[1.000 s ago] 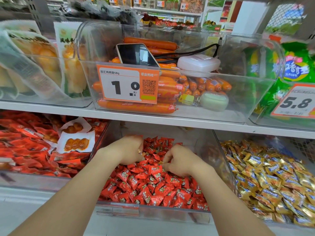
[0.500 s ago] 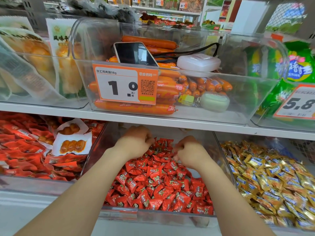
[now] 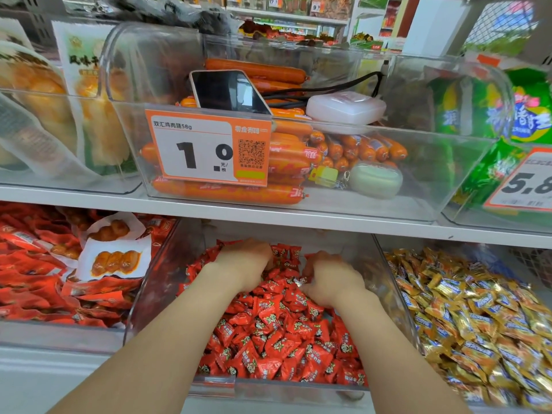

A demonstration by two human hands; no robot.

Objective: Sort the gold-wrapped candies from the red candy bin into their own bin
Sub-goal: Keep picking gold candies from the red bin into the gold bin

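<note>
- Gold-wrapped candies fill the clear bin at lower right. In the red candy bin at lower centre I see none lying loose on top of the red candies.
- My left hand is sunk knuckles-up into the back of the red heap. Its fingers are buried, so I cannot tell whether they hold anything.
- My right hand, just beside it, curls its fingers narrow round a small glinting wrapper. I take it for a gold one, though it is too small to be sure.
- To do this well, I'd rake reds aside with the left, lift the pinch clear, and carry it right over the clear wall without dragging reds along.
- Above the hands the shelf edge hangs low, so there is little room to lift.
- Farther up, at centre, sausages, a phone, a white case and a price tag share the upper bin, out of my way.
</note>
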